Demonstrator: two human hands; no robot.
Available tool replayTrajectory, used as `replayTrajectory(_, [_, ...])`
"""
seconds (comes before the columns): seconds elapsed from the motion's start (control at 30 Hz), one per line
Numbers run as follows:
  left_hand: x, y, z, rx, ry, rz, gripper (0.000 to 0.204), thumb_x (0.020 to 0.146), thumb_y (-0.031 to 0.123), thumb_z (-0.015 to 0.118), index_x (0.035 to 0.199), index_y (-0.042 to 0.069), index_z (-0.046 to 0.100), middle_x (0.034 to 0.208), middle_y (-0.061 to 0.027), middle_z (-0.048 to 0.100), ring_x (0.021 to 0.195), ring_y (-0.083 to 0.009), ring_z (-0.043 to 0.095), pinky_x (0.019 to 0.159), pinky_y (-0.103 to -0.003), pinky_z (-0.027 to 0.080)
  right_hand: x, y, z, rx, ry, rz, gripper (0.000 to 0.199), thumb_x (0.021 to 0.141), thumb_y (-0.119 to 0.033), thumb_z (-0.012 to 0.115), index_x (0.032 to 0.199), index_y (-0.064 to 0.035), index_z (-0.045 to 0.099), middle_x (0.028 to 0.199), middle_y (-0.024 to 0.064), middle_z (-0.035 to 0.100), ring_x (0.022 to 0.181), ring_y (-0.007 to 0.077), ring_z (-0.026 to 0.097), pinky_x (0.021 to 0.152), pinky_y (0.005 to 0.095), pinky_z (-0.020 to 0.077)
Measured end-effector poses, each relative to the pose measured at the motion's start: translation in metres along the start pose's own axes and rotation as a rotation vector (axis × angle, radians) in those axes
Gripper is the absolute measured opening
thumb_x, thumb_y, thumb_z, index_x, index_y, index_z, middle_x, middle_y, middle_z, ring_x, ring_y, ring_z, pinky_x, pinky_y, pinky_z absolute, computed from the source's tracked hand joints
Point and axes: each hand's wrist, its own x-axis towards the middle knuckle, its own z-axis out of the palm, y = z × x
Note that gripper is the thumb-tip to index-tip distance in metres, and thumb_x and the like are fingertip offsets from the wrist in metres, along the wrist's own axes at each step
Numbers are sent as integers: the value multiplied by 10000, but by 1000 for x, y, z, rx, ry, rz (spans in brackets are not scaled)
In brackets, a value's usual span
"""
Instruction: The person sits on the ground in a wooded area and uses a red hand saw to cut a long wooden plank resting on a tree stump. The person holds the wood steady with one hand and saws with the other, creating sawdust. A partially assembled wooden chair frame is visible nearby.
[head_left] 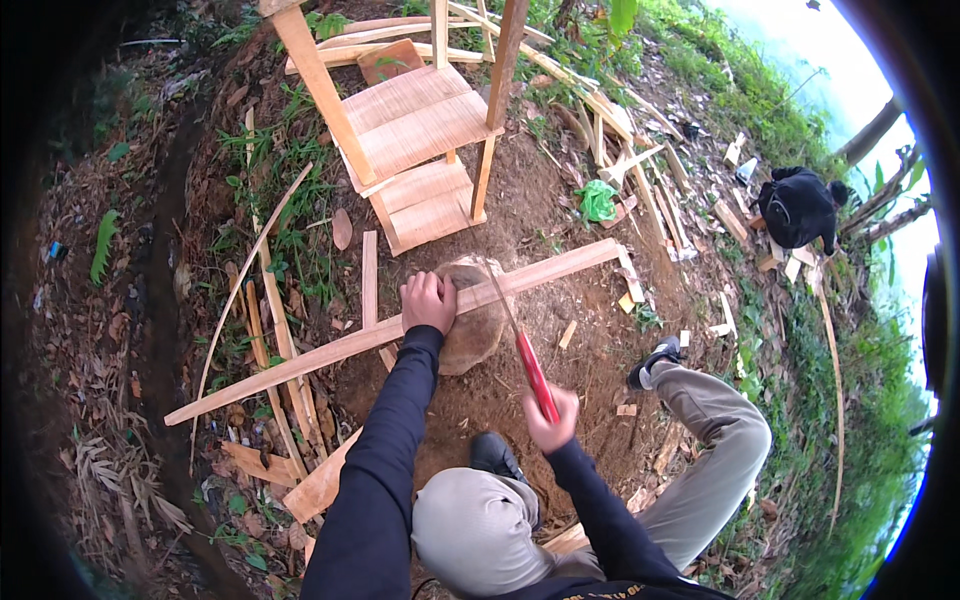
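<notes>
A long, narrow wooden strip lies aslant across the round top of a tree stump, reaching past it on both sides. My left hand presses down on the strip over the stump's left part, fingers curled over the wood. My right hand is closed round the red handle of a saw. Its thin blade, seen almost edge-on, crosses the strip just right of my left hand. How deep the blade sits in the wood cannot be made out.
A wooden shelf frame stands beyond the stump. Loose strips lie at the left, more timber at the far right. A green plastic bag rests on the dirt. A person in dark clothes crouches at the right.
</notes>
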Motion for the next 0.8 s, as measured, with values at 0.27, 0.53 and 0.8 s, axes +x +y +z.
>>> replayTrajectory(0.27, [1, 6, 0, -46, -7, -10, 280, 865, 220, 653, 660, 103, 501, 723, -72, 527, 777, -291, 548, 729, -432, 414, -109, -6, -52, -89, -29, 32, 86, 744, -25, 642, 679, -50, 591, 525, 72, 496, 458, 153, 569, 489, 305, 466])
replayTrajectory(0.53, [2, 7, 3, -15, -13, 22, 290, 875, 215, 650, 662, 86, 501, 718, -84, 525, 758, -300, 546, 721, -433, 409, 34, -4, 17, 50, 59, -46, 140, 790, -54, 665, 692, -47, 565, 525, 90, 463, 430, 165, 494, 481, 318, 410])
replayTrajectory(0.8, [1, 6, 4, -50, 12, 15, 329, 881, 223, 650, 649, 90, 457, 708, -79, 504, 774, -299, 539, 721, -443, 407, -110, 6, -50, -82, -12, -36, 150, 750, -22, 615, 620, -43, 544, 512, 98, 470, 420, 216, 539, 448, 336, 420])
